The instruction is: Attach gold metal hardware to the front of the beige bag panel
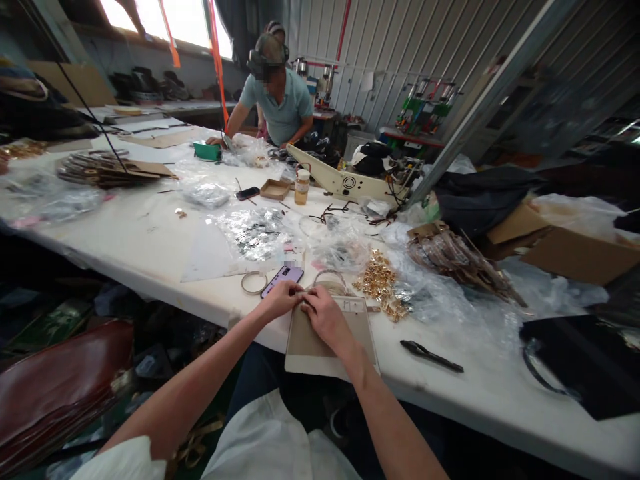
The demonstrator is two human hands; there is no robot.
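Both my hands meet at the upper left edge of a flat beige panel (320, 350) with pale borders, which overhangs the table's front edge slightly. My left hand (281, 299) is closed, its fingertips pinched together at that edge. Fingers bent, my right hand (326, 315) lies over the panel and pinches at the same spot. Whatever is between the fingertips is too small and covered to make out. A thin curved handle (333, 273) arches just beyond the panel. Left of it are a lit phone (289, 275) and a ring-shaped roll (254, 283). Small gold metal fittings (376, 277) lie heaped to the right.
A black pen-like tool (432, 356) and a black piece with a handle (583, 363) lie at right. Plastic bags of silvery parts (257, 233), a jar (302, 187) and a cream machine housing (350, 183) stand further back. Across the table, a person (280, 100) leans over.
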